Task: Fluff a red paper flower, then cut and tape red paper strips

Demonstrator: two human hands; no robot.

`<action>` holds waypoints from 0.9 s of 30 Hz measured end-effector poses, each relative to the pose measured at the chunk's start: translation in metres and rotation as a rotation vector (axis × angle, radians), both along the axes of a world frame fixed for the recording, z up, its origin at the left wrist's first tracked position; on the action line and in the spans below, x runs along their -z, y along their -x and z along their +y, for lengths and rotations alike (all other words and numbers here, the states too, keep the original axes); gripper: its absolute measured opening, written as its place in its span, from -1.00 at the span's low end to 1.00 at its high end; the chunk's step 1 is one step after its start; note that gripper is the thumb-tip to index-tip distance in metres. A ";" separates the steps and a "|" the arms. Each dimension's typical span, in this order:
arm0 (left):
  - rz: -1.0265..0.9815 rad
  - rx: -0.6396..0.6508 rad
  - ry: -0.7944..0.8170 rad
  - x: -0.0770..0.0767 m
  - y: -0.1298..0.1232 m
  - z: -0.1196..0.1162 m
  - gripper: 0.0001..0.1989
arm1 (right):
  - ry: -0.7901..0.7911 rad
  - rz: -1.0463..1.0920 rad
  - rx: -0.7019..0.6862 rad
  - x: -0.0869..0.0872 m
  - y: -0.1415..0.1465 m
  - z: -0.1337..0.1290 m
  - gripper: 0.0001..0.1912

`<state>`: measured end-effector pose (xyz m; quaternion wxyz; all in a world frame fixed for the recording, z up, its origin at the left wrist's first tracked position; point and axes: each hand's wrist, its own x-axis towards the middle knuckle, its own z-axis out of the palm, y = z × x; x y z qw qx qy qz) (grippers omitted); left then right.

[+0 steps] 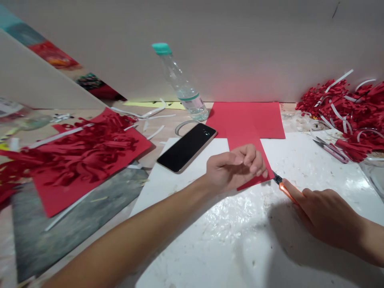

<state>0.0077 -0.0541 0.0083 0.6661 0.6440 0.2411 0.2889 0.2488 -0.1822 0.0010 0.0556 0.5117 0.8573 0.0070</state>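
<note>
A strip of red paper (244,142) runs toward me over the white board (210,236), from a wider red piece (252,114) by the wall. My left hand (237,166) rests over the strip's near part, palm turned sideways, fingers curled; whether it pinches anything is hidden. In my right hand (324,212) is an orange utility knife (287,190), its dark tip touching or very near the strip's near right corner. The index finger lies along the knife's handle.
A black phone (186,148) and a clear bottle (187,90) with a green cap stand left of the strip. Red cut paper (90,156) lies at left on a grey mat (99,212). Scissors (333,150) lie at right beside a pile of red shreds (345,108).
</note>
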 end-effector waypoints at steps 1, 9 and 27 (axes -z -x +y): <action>0.000 0.007 0.059 -0.004 -0.002 -0.001 -0.53 | -0.006 -0.005 -0.007 0.001 0.000 0.000 -0.35; 0.116 0.088 0.011 -0.011 -0.004 -0.006 -0.30 | -0.053 -0.038 -0.012 0.005 0.000 -0.002 -0.37; -0.541 0.286 0.598 -0.003 -0.008 -0.010 -0.61 | -0.116 -0.001 -0.054 0.005 -0.002 -0.001 -0.39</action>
